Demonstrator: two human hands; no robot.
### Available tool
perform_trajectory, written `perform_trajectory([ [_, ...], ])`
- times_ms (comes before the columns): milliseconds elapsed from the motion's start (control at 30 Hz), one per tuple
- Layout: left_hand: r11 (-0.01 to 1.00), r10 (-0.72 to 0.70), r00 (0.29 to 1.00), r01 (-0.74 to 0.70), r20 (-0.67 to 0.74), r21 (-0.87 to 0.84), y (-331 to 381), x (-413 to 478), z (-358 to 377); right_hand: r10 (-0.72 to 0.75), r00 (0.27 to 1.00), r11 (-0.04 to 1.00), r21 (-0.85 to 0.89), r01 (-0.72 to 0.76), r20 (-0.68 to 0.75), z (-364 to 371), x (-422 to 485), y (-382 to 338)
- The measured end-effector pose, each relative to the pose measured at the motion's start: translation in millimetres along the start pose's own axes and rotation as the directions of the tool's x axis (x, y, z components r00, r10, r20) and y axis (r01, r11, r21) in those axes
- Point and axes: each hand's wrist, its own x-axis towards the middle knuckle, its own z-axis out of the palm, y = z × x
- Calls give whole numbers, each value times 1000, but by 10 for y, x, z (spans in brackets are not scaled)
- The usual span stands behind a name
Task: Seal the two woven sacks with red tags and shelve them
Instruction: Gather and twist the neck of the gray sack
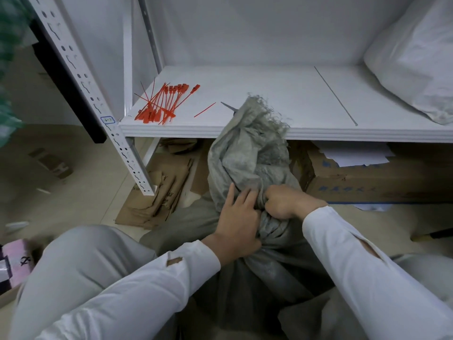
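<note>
Below the shelf point(245, 99), left hand point(236, 227) and right hand point(282, 203) bunch the sack point(247, 153) neck

White metal shelving point(269, 94) stands on a beige floor point(61, 212) strewn with cardboard point(147, 207).

Blurred green shape point(7, 69), perhaps netting, at left edge; white sack point(416, 57) cropped at right.

Dull grey woven plastic sack point(247, 153) at centre. At 11 o'clock, bright red plastic seal tags point(161, 101) on the white metal shelf board point(282, 94). At 2 o'clock a white sack point(411, 57); at 3 o'clock a brown cardboard box point(367, 179) printed blue.
</note>
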Motion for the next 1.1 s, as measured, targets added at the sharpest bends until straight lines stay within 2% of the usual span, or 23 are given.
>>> perform_trajectory([
  [67,984,-16,995,33,94,-177,-52,23,7,6,1000,1000,0,-6,19,28,16,10],
  [100,955,-42,991,78,128,-287,-78,37,-2,-1,1000,1000,16,1,-15,36,29,26],
  [167,814,-139,979,197,147,-546,-133,68,-24,-29,981,993,103,49,-190,8,34,74],
  [267,450,-347,908,380,235,-808,-173,98,-103,-24,888,962,232,146,-458,-88,-37,121],
  [333,48,-453,791,482,411,-875,-150,92,-211,39,842,956,266,126,-538,-139,-96,143],
  [367,-167,-472,722,489,505,-856,-142,91,-243,73,831,959,268,93,-551,-159,-106,177],
  [400,-337,-469,671,465,574,-819,-144,88,-271,107,830,962,269,53,-548,-168,-113,217],
  [467,-525,-461,625,381,630,-761,-173,90,-248,165,858,964,265,-34,-487,-180,-120,292],
  [533,-606,-456,609,322,649,-727,-182,83,-218,195,910,960,261,-101,-365,-193,-134,332],
  [633,-661,-441,608,277,660,-697,-164,67,-210,226,955,920,365,-145,-189,-149,-152,279],
  [700,-680,-426,623,257,656,-686,-161,59,-189,259,933,908,393,-147,-249,-102,-104,232],
  [800,-695,-422,636,230,646,-681,-189,71,-151,299,812,916,390,-96,-502,-64,-3,222],
  [867,-691,-454,630,197,630,-695,-188,91,-136,317,774,875,483,-16,-548,-76,13,207],
  [933,-689,-452,636,196,625,-698,-179,108,-129,300,839,741,665,94,-453,-38,28,126],
  [1000,-693,-411,661,221,627,-686,-180,107,-133,267,914,512,848,134,-305,73,51,10],
  [1100,-660,-336,718,282,610,-696,-202,88,-137,241,954,202,971,129,-177,196,77,-121],
])
